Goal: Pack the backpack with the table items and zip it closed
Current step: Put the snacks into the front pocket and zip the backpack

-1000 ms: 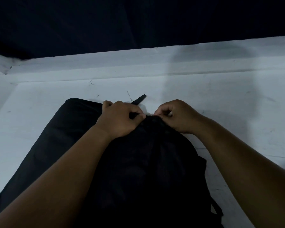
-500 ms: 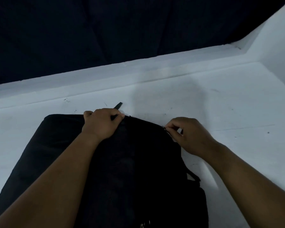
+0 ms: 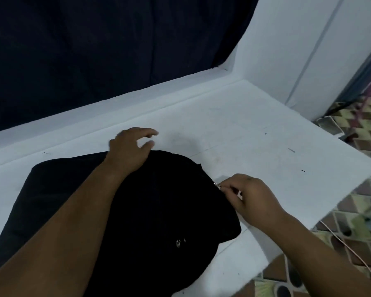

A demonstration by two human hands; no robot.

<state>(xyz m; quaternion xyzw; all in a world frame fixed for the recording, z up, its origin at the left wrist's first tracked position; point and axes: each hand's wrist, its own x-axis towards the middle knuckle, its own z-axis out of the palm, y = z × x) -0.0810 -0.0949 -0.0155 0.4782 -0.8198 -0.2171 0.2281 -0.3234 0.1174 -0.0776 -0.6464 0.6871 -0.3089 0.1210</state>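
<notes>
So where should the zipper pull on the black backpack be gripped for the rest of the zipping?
Pinch the small metal zipper pull from the backpack's right edge, as the right hand does now. It juts out sideways there, clear of the fabric. The left hand is open near the top.

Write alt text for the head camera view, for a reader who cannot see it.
A person's right hand pinches a zipper pull at the right edge of a black backpack lying on a white table. The left hand hovers open at the bag's far edge.
</notes>
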